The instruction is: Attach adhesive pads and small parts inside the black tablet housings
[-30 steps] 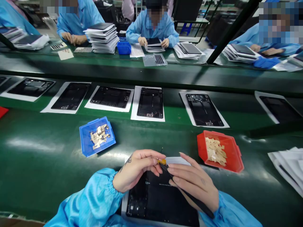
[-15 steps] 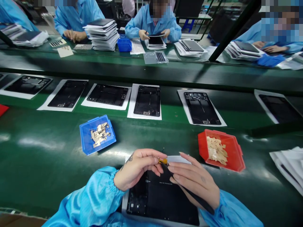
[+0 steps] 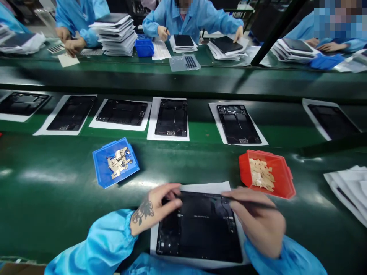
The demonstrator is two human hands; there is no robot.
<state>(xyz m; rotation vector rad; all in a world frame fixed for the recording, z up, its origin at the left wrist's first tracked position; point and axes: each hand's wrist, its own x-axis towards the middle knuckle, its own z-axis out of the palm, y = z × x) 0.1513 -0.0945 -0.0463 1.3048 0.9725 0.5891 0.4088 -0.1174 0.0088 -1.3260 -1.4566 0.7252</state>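
An opened black tablet (image 3: pixel 205 236) lies on a white sheet (image 3: pixel 206 188) in front of me, its inner side up. Over its upper left corner is my left hand (image 3: pixel 155 208), thumb and index finger apart, with nothing visible between them; the other fingers are curled and partly hidden. My right hand (image 3: pixel 259 219), blurred by motion, is at the tablet's upper right edge. It grips slim black tweezers (image 3: pixel 255 203), whose tip points left towards the tablet.
A blue bin (image 3: pixel 100 168) of small pale pieces stands left, a red bin (image 3: pixel 286 177) of beige pieces right. Beyond them, several opened tablets (image 3: pixel 172 116) lie on white sheets. White papers (image 3: pixel 348 191) lie at the far right. Co-workers in blue sit across the bench (image 3: pixel 143 78).
My hands have moved apart. The small orange-yellow piece that was between my left fingers no longer shows. My right hand has moved right and now grips the tweezers across its fingers.
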